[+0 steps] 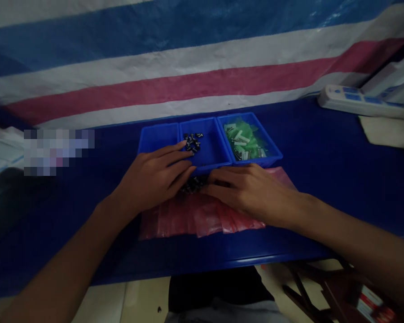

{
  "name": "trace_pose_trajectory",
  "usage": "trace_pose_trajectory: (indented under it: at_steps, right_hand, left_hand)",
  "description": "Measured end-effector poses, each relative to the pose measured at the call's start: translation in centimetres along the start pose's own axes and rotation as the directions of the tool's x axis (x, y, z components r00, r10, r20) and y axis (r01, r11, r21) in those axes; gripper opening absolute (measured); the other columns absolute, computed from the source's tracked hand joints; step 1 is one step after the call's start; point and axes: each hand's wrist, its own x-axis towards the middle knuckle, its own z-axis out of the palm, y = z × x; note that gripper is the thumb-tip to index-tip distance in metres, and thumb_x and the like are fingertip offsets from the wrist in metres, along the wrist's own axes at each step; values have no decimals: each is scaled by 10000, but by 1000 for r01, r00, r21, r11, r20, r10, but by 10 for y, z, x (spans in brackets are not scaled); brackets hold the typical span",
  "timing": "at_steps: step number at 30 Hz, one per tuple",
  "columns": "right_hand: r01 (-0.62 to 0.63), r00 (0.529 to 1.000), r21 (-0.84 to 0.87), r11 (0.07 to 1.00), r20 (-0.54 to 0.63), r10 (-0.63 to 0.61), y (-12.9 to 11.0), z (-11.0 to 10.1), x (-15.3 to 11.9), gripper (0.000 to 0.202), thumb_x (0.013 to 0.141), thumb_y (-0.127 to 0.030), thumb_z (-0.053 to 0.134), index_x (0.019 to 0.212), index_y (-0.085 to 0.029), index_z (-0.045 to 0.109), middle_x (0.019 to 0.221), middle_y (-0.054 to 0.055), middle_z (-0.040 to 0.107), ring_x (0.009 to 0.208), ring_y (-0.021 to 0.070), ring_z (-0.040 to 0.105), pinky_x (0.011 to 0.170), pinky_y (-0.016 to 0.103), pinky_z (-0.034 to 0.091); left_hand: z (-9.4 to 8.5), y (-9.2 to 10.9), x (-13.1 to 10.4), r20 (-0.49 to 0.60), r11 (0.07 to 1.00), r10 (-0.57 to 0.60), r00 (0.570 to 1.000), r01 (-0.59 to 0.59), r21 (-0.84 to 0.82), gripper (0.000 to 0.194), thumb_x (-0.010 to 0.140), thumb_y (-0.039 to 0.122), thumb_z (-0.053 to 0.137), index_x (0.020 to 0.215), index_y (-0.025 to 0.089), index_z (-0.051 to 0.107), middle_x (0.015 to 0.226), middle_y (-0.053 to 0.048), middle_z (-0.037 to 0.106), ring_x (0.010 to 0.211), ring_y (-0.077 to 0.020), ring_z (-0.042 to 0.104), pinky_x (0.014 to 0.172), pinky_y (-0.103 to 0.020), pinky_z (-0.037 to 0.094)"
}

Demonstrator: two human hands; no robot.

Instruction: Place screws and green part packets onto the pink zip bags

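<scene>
My left hand [160,175] has its fingers stretched out over the front wall of the middle blue bin [213,146]. Its fingertips are beside a small pile of black-headed screws [192,142] inside that bin. More dark screws [192,185] lie in front of the bin, between my two hands, on or over pink plastic bags [205,217]. My right hand [249,190] rests low over the bags, its fingers curled in at the right side of those screws. Whatever its fingertips hold is hidden.
A left blue bin [160,134] and a right blue bin [272,154], with white pieces and green plastic [242,139], flank the middle one. A power strip [353,98] stands at the back right, near a pale cloth [387,131]. Striped sheeting [202,54] hangs behind the blue table [323,170].
</scene>
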Motion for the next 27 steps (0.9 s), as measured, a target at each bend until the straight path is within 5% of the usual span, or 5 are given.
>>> trace_pose_trajectory:
  at_steps: [9,13,16,22,27]
  right_hand:
    - [-11,996,172,985,89,-5,-2,-5,-3,194,1030,-72,598,1126,-153,746,1081,96,754,974,219,714,818,320,550]
    - [-152,985,237,960,-47,168,-1,-4,-3,241,1050,-72,528,1123,-180,731,1148,91,700,788,149,660,706,273,519]
    - [-144,955,422,895,-177,237,0,-6,-1,180,1087,-207,560,1026,-164,724,1063,89,709,824,162,678,783,287,544]
    - [-295,897,855,427,94,432,-9,-21,5,348,907,-477,837,815,-197,652,820,30,753,730,174,714,643,273,542]
    - [-377,830,922,94,291,476,-10,-23,7,433,852,-518,873,784,-215,571,539,-70,611,418,99,555,415,213,425]
  left_hand:
    - [-1,1,-1,13,999,-26,1000,26,-46,294,1115,250,519,1045,187,797,1163,-74,825,1238,-285,751,995,-423,689]
    - [-2,1,2,-4,1000,5,1000,-5,2,311,1123,246,496,1012,180,779,1154,-76,826,1201,-273,769,946,-396,705]
    - [-2,1,4,-22,998,36,999,-35,42,284,1115,219,512,991,175,763,1123,-67,832,1155,-263,788,897,-363,713]
    - [0,0,2,7,1000,3,1000,-3,-7,297,1120,252,504,989,223,769,1162,-51,825,1228,-261,757,935,-377,701]
    - [1,0,1,18,1000,10,1000,-11,22,319,1128,270,482,1010,218,774,1178,-53,822,1189,-269,773,950,-400,697]
